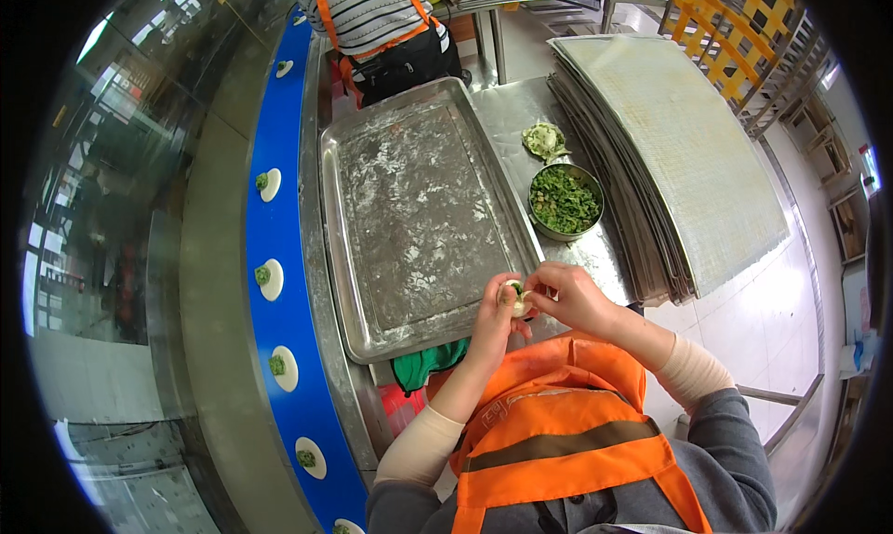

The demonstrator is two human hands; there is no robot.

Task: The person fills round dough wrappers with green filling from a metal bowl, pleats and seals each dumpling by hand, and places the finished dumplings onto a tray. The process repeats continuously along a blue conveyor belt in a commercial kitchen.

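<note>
Between my hands is a small round of white dough (520, 306) with chopped green filling (516, 288) showing at its top. My left hand (497, 318) cups it from the left. At its right edge, my right hand (566, 295) pinches the dough with thumb and fingertips. Both hands are just over the near right corner of a floured metal tray (425, 206). Beyond them stands a round metal bowl (566, 202) of chopped greens, with a lump of dough mixed with greens (544, 140) behind it.
A blue conveyor belt (275, 234) on the left carries several dough rounds (274, 280), each with a clump of filling. A tall stack of mesh-topped trays (670, 164) stands at right. Another person (380, 18) works beyond the tray. A green cloth (429, 366) hangs below its near edge.
</note>
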